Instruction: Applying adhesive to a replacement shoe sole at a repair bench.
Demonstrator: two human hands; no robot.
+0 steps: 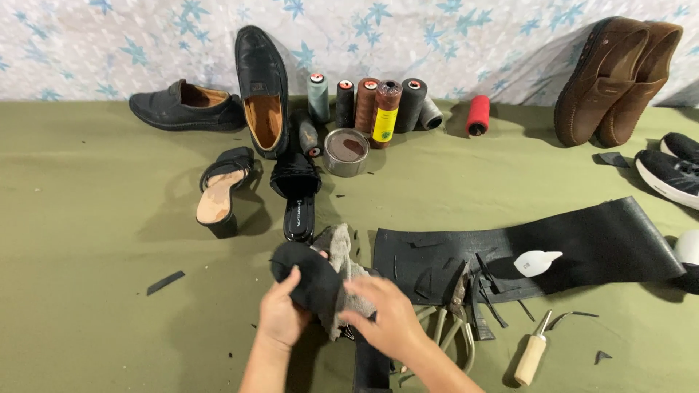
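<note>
With the left hand (pixel 282 314) gripping the black shoe (pixel 309 280) at 6 o'clock on the surface (pixel 87 218) and the right hand (pixel 386 314) pressing a grey rag (pixel 341 255) against it, the shoe may slip toward the pliers (pixel 451 320) at 3 o'clock.

You face an olive-green cloth surface (pixel 87 240) that runs from the near edge to a pale wall covering (pixel 473 36) printed with blue star-shaped leaves along the far edge. Light is even, with soft shadows.
</note>
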